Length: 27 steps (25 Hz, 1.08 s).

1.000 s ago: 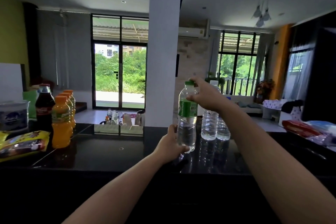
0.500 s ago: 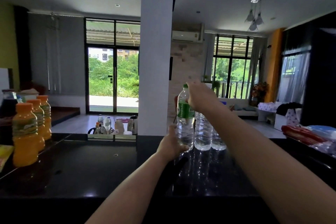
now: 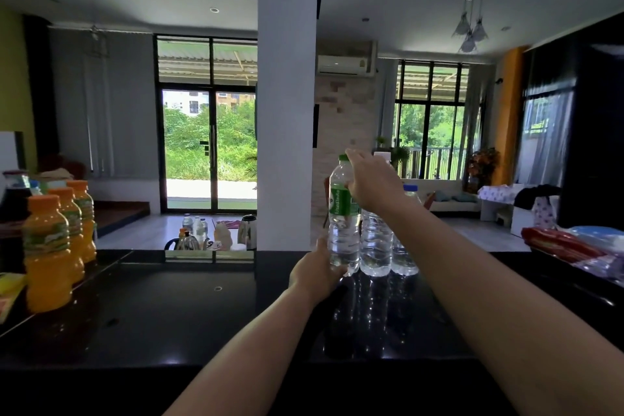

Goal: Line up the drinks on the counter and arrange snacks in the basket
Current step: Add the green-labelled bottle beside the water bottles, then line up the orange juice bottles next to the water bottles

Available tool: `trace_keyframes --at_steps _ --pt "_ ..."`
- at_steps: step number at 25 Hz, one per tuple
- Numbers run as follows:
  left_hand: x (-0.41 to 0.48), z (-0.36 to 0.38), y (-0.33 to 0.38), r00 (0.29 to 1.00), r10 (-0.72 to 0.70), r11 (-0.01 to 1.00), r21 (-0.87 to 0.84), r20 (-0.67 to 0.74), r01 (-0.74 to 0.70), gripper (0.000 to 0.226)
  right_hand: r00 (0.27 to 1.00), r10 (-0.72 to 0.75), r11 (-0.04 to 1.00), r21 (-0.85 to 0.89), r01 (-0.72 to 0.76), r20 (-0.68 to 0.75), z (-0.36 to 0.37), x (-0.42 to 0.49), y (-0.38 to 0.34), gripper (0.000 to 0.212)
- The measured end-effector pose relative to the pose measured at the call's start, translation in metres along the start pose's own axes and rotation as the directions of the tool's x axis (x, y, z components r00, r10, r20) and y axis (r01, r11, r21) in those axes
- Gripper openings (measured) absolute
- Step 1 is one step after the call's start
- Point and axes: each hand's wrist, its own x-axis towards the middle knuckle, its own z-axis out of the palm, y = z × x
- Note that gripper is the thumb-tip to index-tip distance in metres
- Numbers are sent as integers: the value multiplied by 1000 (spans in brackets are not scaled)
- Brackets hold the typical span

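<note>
A clear water bottle (image 3: 341, 233) with a green label and green cap stands on the black counter (image 3: 175, 317), just left of two more water bottles (image 3: 376, 246). My left hand (image 3: 319, 272) grips its base. My right hand (image 3: 369, 184) holds it near the cap and neck. Three orange juice bottles (image 3: 47, 253) stand in a row at the counter's left, with a dark cola bottle (image 3: 13, 196) behind them.
A white pillar (image 3: 287, 105) rises behind the counter. Red and blue snack packets (image 3: 567, 246) lie at the right end. A yellow snack packet (image 3: 8, 290) sits at the left edge. A kettle and small bottles stand on a lower surface beyond.
The view has swung right, so the juice bottles have slid toward the left edge. The green-label bottle now stands close beside the other water bottles, with both hands still on it.
</note>
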Motion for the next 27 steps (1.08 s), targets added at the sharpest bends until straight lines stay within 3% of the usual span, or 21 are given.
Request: trace_keyframes --at_steps 5,12,22,27 --pt "-24 -35 -12 986 -12 984 174 -164 41 63 999 10 989 145 -4 -39 -4 -19 -13 60" --pt "-77 -128 -53 984 -66 840 522 -165 144 70 983 -76 986 157 50 167 7 -54 -81 64" --pt "-171 -289 -144 912 -18 809 530 -409 253 57 924 -128 940 340 -2 361 42 -83 -211 62" --pt "-179 -349 -187 872 -61 822 472 -485 320 48 893 -194 903 431 0 407 72 -78 -287 58"
